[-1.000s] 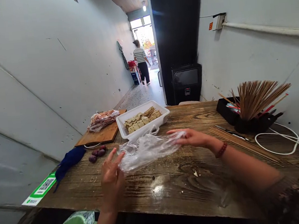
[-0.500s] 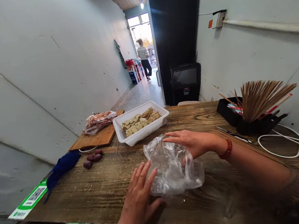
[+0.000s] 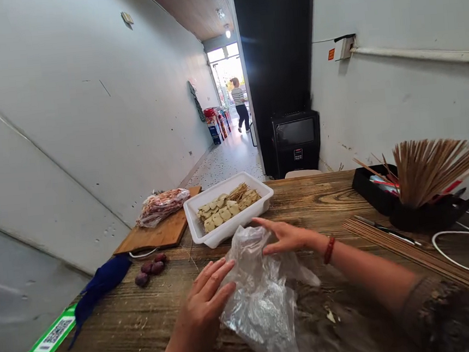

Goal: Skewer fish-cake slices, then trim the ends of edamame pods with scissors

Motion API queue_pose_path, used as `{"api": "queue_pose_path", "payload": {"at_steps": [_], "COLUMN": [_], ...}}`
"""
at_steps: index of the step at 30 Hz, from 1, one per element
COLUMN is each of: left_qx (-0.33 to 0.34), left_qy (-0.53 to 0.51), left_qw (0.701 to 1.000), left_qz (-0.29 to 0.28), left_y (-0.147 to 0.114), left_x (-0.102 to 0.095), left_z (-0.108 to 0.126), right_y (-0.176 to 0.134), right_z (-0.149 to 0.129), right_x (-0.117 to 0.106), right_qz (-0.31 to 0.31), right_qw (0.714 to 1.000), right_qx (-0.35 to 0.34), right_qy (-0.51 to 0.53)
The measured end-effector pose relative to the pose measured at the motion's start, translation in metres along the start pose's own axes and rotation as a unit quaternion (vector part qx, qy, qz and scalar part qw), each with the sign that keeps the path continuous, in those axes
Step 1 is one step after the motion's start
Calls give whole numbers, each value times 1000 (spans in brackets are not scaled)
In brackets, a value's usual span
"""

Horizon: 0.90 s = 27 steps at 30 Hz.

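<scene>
The wooden surface [image 3: 119, 317] runs beneath both hands and well out to either side. Beyond them, just past the right hand's fingertips, sits a white tub [image 3: 239, 225] of skewered slices [image 3: 217, 217]. Between the hands, spreading towards the wearer, lies the crumpled clear plastic bag [image 3: 262, 305]. It looks very light, limp and slippery, and thin enough to tear; a gathered fold or the bunched upper end should give the surest hold. The left hand [image 3: 199, 310], fingers extended, is at the bag's left edge; contact is unclear. The right hand [image 3: 287, 237], thumb and forefinger parted over its upper end, visibly grips nothing.
</scene>
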<state>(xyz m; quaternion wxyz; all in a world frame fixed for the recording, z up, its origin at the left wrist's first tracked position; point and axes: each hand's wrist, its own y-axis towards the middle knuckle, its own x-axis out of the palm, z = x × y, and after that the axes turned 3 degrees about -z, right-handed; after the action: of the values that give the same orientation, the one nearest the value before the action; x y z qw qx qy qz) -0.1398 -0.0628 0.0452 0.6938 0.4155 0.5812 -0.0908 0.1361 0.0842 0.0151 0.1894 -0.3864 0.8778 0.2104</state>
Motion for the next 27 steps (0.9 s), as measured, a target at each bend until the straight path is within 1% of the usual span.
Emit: {"api": "queue_pose_path", "payload": {"at_steps": [1,3,5,7,9,10,12,14,15,16,17,19,20,21,23,25,26,27], "left_qx": [2,-1,-5,-17,-43,-65,-116,-166,-194,-222,-250,-294,-305,-308,-294,-278,-270,-261], "left_qy": [3,16,42,78,118,134,149,120,90,56,19,-49,-77,-98,-124,-124,-117,-105], "left_qw": [1000,1000,998,995,989,986,981,979,977,974,968,951,944,941,946,952,956,959], "left_qz": [9,26,42,59,75,73,55,9,-1,3,24,80,97,100,63,14,-14,-43], "left_y": [2,8,17,32,52,63,83,99,105,110,114,124,130,136,149,159,163,165], "left_x": [-5,-16,-27,-37,-42,-42,-38,-30,-25,-19,-14,-6,-2,2,8,16,20,24], "left_z": [-4,-17,-35,-57,-84,-99,-130,-160,-172,-181,-188,-189,-184,-177,-161,-146,-141,-139], "right_y": [5,15,28,48,75,90,120,144,152,157,160,161,160,159,156,156,156,158], "right_z": [-1,-9,-23,-35,-42,-43,-40,-29,-22,-14,-6,8,13,15,11,-3,-11,-18], "right_x": [8,10,-1,-19,-38,-46,-58,-65,-67,-68,-68,-68,-68,-69,-69,-68,-66,-63], "right_qz": [0,11,51,121,208,247,302,313,313,307,299,277,265,257,256,271,279,278], "right_qw": [1000,997,992,986,975,968,949,940,937,935,934,932,931,929,922,911,907,905], "right_qx": [-6,-8,-16,-42,-59,-47,15,47,59,69,80,101,108,114,120,112,94,58], "right_qy": [16,72,116,111,59,17,-84,-127,-146,-161,-179,-212,-227,-240,-265,-289,-302,-318]}}
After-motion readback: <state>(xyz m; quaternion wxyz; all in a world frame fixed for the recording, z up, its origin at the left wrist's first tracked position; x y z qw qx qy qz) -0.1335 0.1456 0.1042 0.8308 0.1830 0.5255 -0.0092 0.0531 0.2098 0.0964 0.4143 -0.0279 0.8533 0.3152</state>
